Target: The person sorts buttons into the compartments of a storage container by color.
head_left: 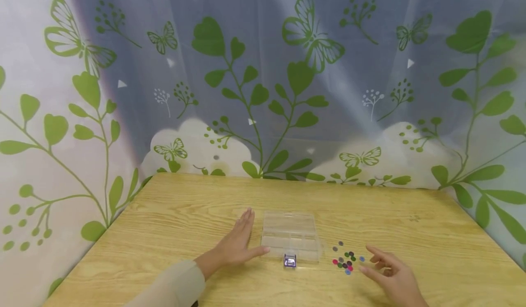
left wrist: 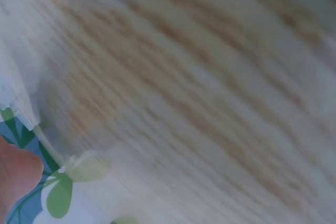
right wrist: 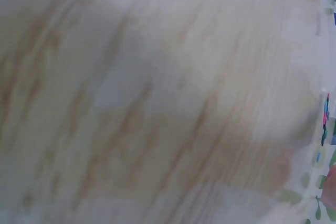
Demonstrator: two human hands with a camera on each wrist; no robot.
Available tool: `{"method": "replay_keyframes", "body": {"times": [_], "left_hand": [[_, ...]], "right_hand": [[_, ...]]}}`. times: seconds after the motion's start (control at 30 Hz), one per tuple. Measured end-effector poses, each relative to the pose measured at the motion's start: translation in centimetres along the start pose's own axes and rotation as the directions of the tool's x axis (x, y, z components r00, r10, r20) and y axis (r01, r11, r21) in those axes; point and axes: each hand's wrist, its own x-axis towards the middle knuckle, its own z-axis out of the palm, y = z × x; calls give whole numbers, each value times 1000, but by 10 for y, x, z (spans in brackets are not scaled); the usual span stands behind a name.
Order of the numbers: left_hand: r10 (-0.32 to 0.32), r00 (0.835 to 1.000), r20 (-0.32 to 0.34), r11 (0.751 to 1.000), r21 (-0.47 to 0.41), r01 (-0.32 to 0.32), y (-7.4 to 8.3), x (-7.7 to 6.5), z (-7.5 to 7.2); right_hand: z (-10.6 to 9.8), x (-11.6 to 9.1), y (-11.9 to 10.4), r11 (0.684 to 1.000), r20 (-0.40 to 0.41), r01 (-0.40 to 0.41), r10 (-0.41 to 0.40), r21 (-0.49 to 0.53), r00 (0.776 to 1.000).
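A clear plastic box (head_left: 289,224) with its lid laid open stands in the middle of the wooden table. My left hand (head_left: 235,248) is beside its left side, fingers straight, with the thumb at the front left corner; whether it touches cannot be told. Before the box's front edge is a small clear piece with purple edges (head_left: 290,261). To the right lies a loose group of small coloured round discs (head_left: 349,265), pink, green, blue and dark. Just right of them hovers my right hand (head_left: 390,272), thumb and forefinger apart, nothing visible between them.
The wooden table (head_left: 185,197) reaches back to a curtain (head_left: 263,92) printed with green leaves and butterflies, which also hangs at both sides. Both wrist views show mostly blurred table grain, with a fingertip (left wrist: 18,174) at the left wrist view's edge.
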Motion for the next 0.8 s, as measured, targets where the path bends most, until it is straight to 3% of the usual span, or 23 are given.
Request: {"method": "replay_keyframes", "body": {"times": [0.1, 0.5, 0.8], "left_hand": [[0, 1000, 0, 1000, -11, 0, -1, 2, 2], [-5, 999, 34, 999, -37, 6, 3, 10, 9], [-11, 999, 45, 999, -44, 13, 4, 14, 12]], "right_hand": [[2, 0, 0, 997, 34, -74, 73, 37, 997], [18, 0, -1, 985, 56, -126, 120, 121, 991], [28, 1, 7, 993, -14, 9, -8, 115, 1000]]}}
